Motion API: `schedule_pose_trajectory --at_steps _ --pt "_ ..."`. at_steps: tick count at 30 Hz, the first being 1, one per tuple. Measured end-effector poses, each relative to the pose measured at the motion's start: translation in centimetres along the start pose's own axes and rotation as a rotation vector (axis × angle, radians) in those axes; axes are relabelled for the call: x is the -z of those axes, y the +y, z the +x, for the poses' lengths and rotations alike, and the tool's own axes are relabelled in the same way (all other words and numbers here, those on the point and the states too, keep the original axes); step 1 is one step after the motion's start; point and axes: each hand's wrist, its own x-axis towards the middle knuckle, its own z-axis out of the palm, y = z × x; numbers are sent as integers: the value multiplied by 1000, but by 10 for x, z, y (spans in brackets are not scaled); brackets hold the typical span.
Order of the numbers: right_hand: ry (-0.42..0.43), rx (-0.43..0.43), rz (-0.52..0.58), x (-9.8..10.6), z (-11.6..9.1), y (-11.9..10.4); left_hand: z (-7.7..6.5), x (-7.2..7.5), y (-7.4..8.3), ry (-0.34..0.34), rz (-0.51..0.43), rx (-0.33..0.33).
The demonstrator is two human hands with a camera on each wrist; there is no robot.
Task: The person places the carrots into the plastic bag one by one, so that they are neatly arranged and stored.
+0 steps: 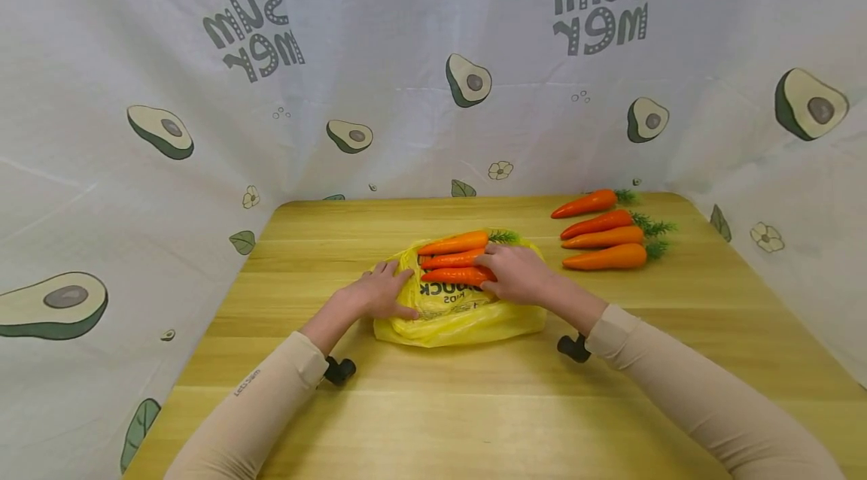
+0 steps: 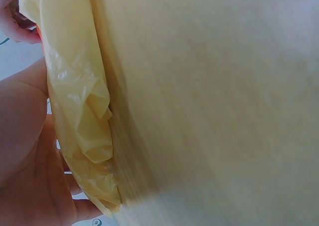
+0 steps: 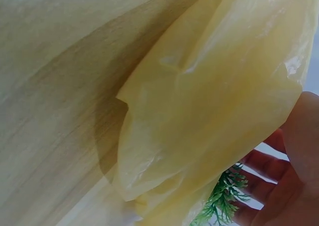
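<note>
A crumpled yellow plastic bag (image 1: pixel 460 329) with dark print lies flat near the middle of the table. Three carrots lie side by side on it: an orange carrot (image 1: pixel 457 242) at the back, a red-orange carrot (image 1: pixel 447 260) in the middle and another red-orange carrot (image 1: pixel 454 276) at the front. My right hand (image 1: pixel 518 273) holds the front carrot near its leafy end, its fingers also over the middle carrot's end. Their leaves are mostly hidden by that hand. My left hand (image 1: pixel 382 292) rests on the bag's left side, fingers spread.
Several more carrots (image 1: pixel 605 257) with green tops lie in a stack of rows at the right back of the wooden table (image 1: pixel 433 420). A white cloth (image 1: pixel 406 51) printed with avocados hangs behind and beside the table.
</note>
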Motion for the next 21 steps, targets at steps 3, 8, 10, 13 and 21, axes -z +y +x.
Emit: schedule_pose_trajectory --at_steps 3,8,10,13,21 --pt "2 -5 6 1 -1 -1 -1 1 1 0 -1 -2" --pt "26 -10 32 0 -2 0 0 -1 1 6 2 -6" --pt "37 -10 43 -1 -3 0 0 -1 0 5 2 -8" --pt "54 -6 55 -1 -4 0 1 -2 0 5 -1 -11" --pt "63 1 58 -3 -4 1 1 -2 -1 19 2 -19"
